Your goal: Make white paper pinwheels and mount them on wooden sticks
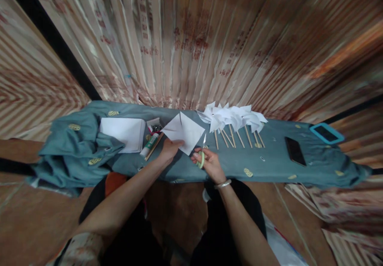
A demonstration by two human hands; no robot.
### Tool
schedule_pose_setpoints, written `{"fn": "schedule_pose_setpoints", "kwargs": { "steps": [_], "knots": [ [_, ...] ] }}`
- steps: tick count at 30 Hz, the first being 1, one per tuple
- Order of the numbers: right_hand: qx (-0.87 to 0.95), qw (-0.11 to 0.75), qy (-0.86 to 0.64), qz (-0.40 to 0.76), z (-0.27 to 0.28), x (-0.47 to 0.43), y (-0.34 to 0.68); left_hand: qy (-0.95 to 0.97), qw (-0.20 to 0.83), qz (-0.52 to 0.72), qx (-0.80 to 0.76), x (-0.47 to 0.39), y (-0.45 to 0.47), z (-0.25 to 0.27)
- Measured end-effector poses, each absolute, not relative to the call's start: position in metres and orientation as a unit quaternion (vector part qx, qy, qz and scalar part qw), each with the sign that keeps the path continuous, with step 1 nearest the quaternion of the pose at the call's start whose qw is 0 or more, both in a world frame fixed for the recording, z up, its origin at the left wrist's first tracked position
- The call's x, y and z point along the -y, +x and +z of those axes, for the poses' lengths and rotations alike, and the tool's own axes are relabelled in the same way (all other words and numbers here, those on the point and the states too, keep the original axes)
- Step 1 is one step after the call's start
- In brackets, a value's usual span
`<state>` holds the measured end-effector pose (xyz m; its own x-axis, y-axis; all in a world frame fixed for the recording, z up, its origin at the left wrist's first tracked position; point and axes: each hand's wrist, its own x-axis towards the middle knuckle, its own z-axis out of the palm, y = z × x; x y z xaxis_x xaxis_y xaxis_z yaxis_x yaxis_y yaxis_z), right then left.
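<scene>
- Well, looking down from the head view, I see the person's left hand (172, 149) pinching a square white paper sheet (190, 132) at its lower left edge, thumb on top and the other fingers mostly hidden beneath.
- That sheet sits at the middle of the long tabletop (239, 165), turned with one corner toward the person; a slit shows at its far corner and another near its left one.
- Close by, the right hand (209, 162) has its fingers curled round the pale green loop handles of a pair of scissors (202, 159). The blades point away from the person, just beside the sheet's right edge; whether they touch it, I can't tell.
- A silver-coloured bangle (223, 184) circles the right wrist.
- Beyond the scissors, to the right, lies a row of white paper pinwheels (231, 118), overlapping, their thin wooden sticks (239, 139) pointing toward the person.
- Left of the sheet are a green-and-white glue stick (149, 145), a slim wooden rod alongside it, and a stack of white paper (124, 133) partly covered by a fold of grey-green printed cloth (72, 146).
- Farther right rest a black phone (295, 151) and a blue-framed dark-screened device (326, 133).
</scene>
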<state>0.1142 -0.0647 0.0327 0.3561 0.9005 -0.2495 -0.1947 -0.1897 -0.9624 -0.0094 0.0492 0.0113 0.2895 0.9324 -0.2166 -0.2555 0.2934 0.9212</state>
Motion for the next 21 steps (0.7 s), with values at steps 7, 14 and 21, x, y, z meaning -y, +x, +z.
{"fn": "schedule_pose_setpoints", "kwargs": {
  "steps": [7, 14, 21],
  "knots": [
    [0.320, 0.577, -0.586, 0.471, 0.027, 0.063, 0.104, 0.416, 0.684, 0.431, -0.416, -0.055, -0.007, 0.009],
    [0.319, 0.557, -0.608, 0.467, 0.030, 0.080, 0.111, 0.381, 0.698, 0.473, -0.379, -0.062, -0.007, 0.020],
    [0.334, 0.543, -0.608, 0.474, 0.035, 0.066, 0.120, 0.347, 0.725, 0.470, -0.366, -0.068, -0.013, 0.038]
  ]
}}
